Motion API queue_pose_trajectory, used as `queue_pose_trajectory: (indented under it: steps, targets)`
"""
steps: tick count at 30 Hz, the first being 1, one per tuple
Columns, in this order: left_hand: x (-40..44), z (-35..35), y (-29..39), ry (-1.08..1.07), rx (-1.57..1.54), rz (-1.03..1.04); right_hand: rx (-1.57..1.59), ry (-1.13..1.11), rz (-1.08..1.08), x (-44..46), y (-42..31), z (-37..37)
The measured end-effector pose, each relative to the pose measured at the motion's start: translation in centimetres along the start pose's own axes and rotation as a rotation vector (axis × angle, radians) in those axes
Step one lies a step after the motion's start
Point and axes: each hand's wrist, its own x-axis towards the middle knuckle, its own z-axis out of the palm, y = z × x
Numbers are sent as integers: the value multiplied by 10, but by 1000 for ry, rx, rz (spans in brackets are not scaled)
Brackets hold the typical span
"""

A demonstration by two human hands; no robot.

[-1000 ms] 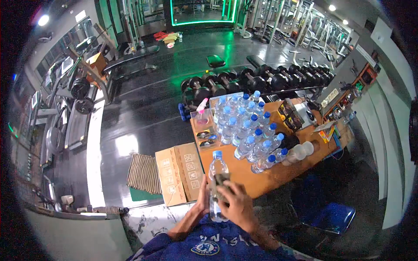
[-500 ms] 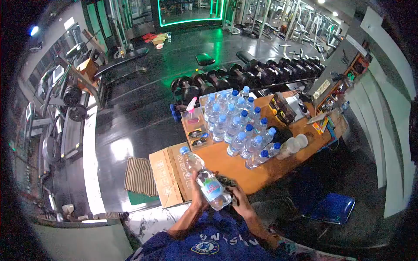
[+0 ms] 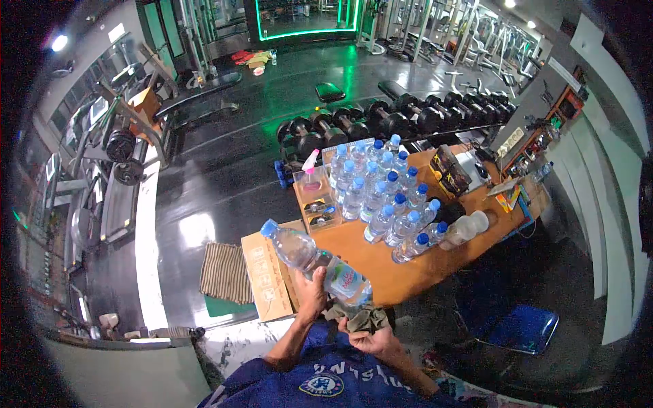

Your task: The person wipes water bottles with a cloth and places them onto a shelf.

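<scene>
A clear plastic water bottle (image 3: 292, 247) with a light blue cap and a printed label is tilted in front of me, cap toward the upper left. My left hand (image 3: 313, 292) wraps round its middle from below. A crumpled dark grey-green cloth (image 3: 364, 319) is gripped in my right hand (image 3: 374, 340), against the bottle's base. Just beyond, several similar water bottles (image 3: 381, 197) with light and dark blue caps stand grouped on the wooden table (image 3: 333, 245).
An open cardboard box (image 3: 266, 275) adjoins the table's left side, beside a striped cloth (image 3: 226, 273). A spray bottle (image 3: 311, 163) stands by an acrylic holder (image 3: 314, 204). Stacked plastic cups (image 3: 466, 230) are on the right. Dumbbells (image 3: 391, 122) line a rack behind; a blue chair (image 3: 520, 328) is lower right.
The bottle has tipped further toward the left. My right hand and the cloth have moved from the bottle's side to its base. The whole view has shifted slightly.
</scene>
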Motion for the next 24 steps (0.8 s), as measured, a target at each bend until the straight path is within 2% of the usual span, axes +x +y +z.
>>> queue_pose_trajectory:
  steps: [2, 3, 4, 5, 6, 7, 9, 10, 11, 14, 15, 16, 18, 19, 22, 23, 24]
  targets:
    - [1, 0, -2, 111, 123, 51, -171, -31, -61, -11, 13, 19]
    - [3, 3, 2, 109, 84, 47, -801, -116, -250, -20, 20, 29]
    - [7, 6, 7, 133, 85, 74, -1408, -83, -507, -30, 27, 39]
    - [11, 9, 13, 160, 86, 101, -1194, -118, -478, -26, 22, 35]
    - [12, 9, 16, 186, 88, 124, -1204, 57, -643, -25, 36, 42]
    - [10, 8, 17, 217, 138, 32, -1208, 248, -793, -25, 50, 49]
    - [2, 16, 27, 216, 325, 61, -2258, 168, -1377, -10, 41, 71]
    - [3, 11, 15, 236, 277, 15, -2787, 81, -1661, -2, 37, 80]
    - [4, 7, 4, 259, 228, -29, -2884, 40, -1701, 10, 33, 80]
    - [6, 9, 14, 274, -63, -247, -2585, -168, -1953, 21, 4, 51]
    - [8, 13, 23, 252, -246, -325, -2547, -82, -1909, 18, -8, 34]
    - [7, 17, 34, 237, -316, -333, -2487, 90, -1955, 20, -14, 27]
    - [4, 22, 51, 207, -453, -351, -2392, 452, -1634, 20, -25, 27]
    - [7, 15, 47, 193, -436, -375, -1677, 462, -1274, 22, -17, 26]
    - [9, 15, 53, 226, -463, -426, -2043, 441, -1809, 26, -6, 18]
    - [9, 14, 51, 221, -510, -449, -2108, 358, -1900, 24, 4, 14]
    - [11, 12, 49, 213, -560, -467, -2118, 260, -1736, 22, 10, 12]
